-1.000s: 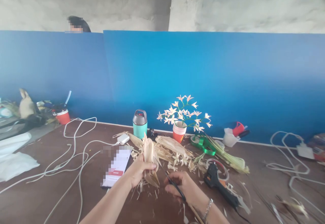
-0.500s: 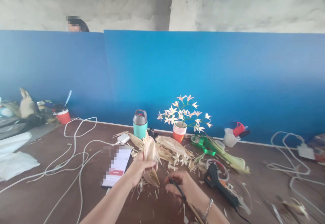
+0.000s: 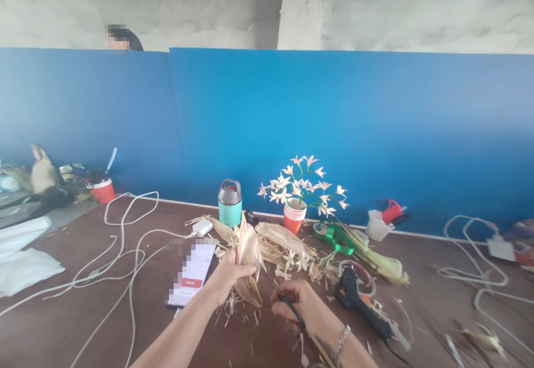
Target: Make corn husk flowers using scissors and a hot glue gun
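Bare brown bench (image 3: 75,323) lies open at the near left, crossed only by loose white cables (image 3: 125,256). Ahead of the hands, a heap of pale dried corn husks (image 3: 279,243) blocks the centre, with a teal insulated flask (image 3: 230,203) and an orange paper cup of husk flowers (image 3: 294,215) standing just behind it. To the right, a black glue gun (image 3: 354,298) lies close by, a bundle of green stems (image 3: 371,254) beyond it. A blue partition wall (image 3: 334,134) closes the far side.

A craft workshop: a brown wooden counter (image 3: 83,323) strewn with dried corn husks (image 3: 275,240), a black glue gun (image 3: 354,298), green ribbon (image 3: 331,234), blue partition boards (image 3: 334,134).
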Motion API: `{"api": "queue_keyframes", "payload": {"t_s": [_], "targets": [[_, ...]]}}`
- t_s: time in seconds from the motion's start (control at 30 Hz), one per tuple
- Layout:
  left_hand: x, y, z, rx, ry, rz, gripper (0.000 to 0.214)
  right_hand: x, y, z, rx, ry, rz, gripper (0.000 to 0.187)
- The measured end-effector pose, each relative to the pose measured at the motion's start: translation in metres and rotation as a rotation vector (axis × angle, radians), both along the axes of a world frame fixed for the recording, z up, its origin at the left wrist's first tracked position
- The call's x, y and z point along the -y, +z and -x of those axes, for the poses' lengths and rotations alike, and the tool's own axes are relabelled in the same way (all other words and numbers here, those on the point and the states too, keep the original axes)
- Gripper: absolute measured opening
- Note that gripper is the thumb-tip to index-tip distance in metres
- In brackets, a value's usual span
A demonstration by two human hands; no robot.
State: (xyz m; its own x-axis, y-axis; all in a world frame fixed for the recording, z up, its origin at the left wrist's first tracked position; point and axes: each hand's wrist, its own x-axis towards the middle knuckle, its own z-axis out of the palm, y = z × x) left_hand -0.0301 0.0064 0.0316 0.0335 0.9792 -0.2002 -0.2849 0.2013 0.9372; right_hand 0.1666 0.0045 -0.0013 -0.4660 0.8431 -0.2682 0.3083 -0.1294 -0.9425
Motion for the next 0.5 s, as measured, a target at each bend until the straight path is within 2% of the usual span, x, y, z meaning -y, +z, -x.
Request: {"api": "queue_keyframes", "payload": {"t_s": [0.1, 0.33, 0.5], "targets": [[0.0, 0.001, 0.001, 0.038, -0.027, 0.013, 0.043, 0.0, 0.0, 0.001, 0.017, -0.019, 0.008, 0.031], [0.0, -0.007, 0.004, -0.057, -0.192, 0.066, 0.018, -0.001, -0.002, 0.001, -0.004, -0.041, 0.0, 0.035], [0.0, -0.01, 0.003, -0.145, -0.127, 0.035, 0.006, -0.001, -0.003, 0.0, -0.026, -0.033, 0.019, 0.041]]}}
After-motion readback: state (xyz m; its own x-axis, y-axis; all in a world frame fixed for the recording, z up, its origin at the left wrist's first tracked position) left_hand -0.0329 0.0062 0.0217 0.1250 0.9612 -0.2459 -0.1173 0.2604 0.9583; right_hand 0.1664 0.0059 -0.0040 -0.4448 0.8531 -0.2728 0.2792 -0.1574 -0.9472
